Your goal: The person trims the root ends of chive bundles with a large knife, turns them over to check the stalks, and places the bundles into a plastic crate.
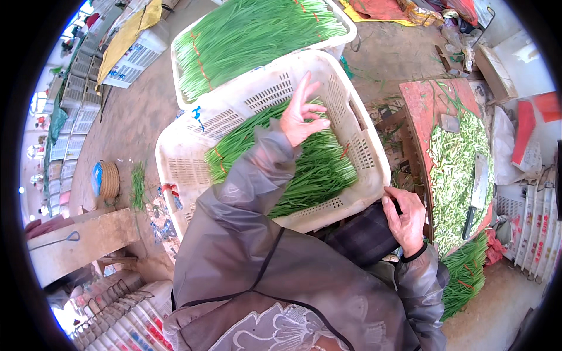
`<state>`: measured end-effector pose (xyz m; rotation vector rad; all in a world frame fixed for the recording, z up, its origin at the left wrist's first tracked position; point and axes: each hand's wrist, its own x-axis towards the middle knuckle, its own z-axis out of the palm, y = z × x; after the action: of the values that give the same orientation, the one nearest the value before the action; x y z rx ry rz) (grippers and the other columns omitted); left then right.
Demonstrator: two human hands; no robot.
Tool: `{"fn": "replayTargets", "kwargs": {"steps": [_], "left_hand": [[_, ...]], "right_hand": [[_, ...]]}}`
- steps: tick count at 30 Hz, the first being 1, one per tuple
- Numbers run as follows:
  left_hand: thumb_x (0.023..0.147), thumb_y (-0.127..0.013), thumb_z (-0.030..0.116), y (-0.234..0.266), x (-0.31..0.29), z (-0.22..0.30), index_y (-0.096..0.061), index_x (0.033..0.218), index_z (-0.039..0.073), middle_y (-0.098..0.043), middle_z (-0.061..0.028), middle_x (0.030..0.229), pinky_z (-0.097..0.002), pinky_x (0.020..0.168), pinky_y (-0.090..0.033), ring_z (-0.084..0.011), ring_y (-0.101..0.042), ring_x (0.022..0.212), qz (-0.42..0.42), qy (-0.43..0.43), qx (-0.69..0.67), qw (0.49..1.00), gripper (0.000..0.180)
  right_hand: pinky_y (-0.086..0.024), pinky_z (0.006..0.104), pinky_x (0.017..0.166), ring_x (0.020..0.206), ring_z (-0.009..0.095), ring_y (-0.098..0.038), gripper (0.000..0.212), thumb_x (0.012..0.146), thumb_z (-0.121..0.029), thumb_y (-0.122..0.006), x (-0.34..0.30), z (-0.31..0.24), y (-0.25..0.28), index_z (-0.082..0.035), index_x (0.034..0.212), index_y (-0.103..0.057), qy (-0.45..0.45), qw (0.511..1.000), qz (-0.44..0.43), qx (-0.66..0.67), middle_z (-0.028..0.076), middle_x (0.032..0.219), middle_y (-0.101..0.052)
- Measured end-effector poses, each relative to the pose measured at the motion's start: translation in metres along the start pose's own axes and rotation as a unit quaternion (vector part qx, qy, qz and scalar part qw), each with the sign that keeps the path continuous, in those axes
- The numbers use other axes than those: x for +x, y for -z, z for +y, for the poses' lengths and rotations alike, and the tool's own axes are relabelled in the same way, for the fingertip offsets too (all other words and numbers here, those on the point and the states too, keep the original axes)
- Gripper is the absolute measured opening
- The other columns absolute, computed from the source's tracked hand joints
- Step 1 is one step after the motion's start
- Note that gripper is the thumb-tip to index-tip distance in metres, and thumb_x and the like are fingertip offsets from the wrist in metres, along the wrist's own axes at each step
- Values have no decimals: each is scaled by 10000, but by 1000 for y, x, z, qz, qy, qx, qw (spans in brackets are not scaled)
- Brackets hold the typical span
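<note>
A white plastic crate [170,153] stands in front of me, with bundles of long green garlic chives [319,175] tied with orange bands lying in it. Over the crate my left hand [301,114] is raised, fingers spread and nothing in them. At the crate's near right corner is my right hand [407,219], thumb and fingertips bent together in a pinch. Whether they grip the rim or something small, I cannot make out. Behind, a second white crate [349,29] is filled with more banded chives [252,41].
To the right, a red board [417,96] bears chopped pale stem ends [453,169] and a cleaver [479,181] with a black handle. Another chive bundle [465,281] lies below it. A woven basket [109,180] and loose chives [137,184] are on the floor at left.
</note>
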<state>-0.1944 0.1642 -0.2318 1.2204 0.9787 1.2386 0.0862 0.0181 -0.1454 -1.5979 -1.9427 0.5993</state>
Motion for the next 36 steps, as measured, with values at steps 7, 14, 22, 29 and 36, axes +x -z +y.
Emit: {"fn": "replayTargets", "kwargs": {"steps": [7, 14, 22, 29, 36], "left_hand": [[919, -668, 361, 152, -123, -95, -756, 875, 55, -703, -40, 730, -288, 606, -505, -103, -612, 635, -201, 317, 184, 909, 322], [900, -678, 452, 145, -241, -146, -735, 974, 47, -740, -88, 923, -291, 735, -551, -161, -705, 780, -305, 614, 121, 718, 415], [934, -622, 432, 123, -229, -206, -680, 1086, 8, -724, -129, 971, -349, 661, -558, -214, -703, 784, -227, 653, 219, 689, 454], [955, -583, 393, 108, -223, -198, -634, 1123, 13, -699, -120, 979, -349, 690, -546, -215, -686, 808, -164, 631, 208, 729, 419], [976, -543, 354, 103, -203, -177, -588, 1161, 17, -675, -111, 987, -349, 718, -533, -215, -668, 831, -106, 599, 225, 761, 387]], "right_hand": [[-501, 371, 783, 793, 300, -676, 171, 804, -113, -717, 0, 0, -1, -36, 955, -700, 18, 1000, -3, 3, 130, 835, -703], [-499, 368, 785, 801, 284, -678, 179, 812, -124, -718, -2, -4, -3, -34, 966, -704, 0, 1000, -15, -12, 117, 845, -708], [-518, 397, 786, 858, 321, -677, 167, 810, -101, -708, -11, 3, 0, -34, 963, -713, 4, 999, 44, -1, 143, 895, -714], [-490, 341, 893, 1011, 234, -627, 315, 851, -62, -683, -113, 24, 129, -37, 1163, -647, -124, 957, 262, -14, 101, 1113, -671], [-477, 261, 584, 721, 137, -635, 309, 942, -204, -609, -449, 133, 166, -10, 1183, -622, -460, 614, 609, 202, 68, 981, -672]]}}
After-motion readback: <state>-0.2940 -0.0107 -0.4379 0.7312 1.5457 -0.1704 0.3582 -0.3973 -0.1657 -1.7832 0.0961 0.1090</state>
